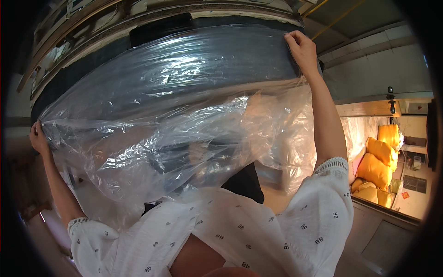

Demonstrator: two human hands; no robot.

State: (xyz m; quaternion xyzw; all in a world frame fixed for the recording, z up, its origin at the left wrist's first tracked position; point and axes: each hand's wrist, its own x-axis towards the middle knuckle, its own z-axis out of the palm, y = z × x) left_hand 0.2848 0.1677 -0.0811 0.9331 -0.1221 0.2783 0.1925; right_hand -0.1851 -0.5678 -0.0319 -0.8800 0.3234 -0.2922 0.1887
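A wide sheet of clear plastic film stretches between my two raised arms, glossy and wrinkled, and hangs down in front of my white patterned shirt. At the far left, my left hand pinches one edge of it. My right hand is up at the far right with its fingers closed on the upper edge near the corner. Beneath the film's upper part lies a dark grey-blue surface, seen partly through the plastic. Lower down, what is behind the film is blurred by folds and glare.
Along the back runs a long beam or rail, with a black rectangular piece below it. Yellow stuffed bundles are piled in a brightly lit area at the right, below a wooden ledge.
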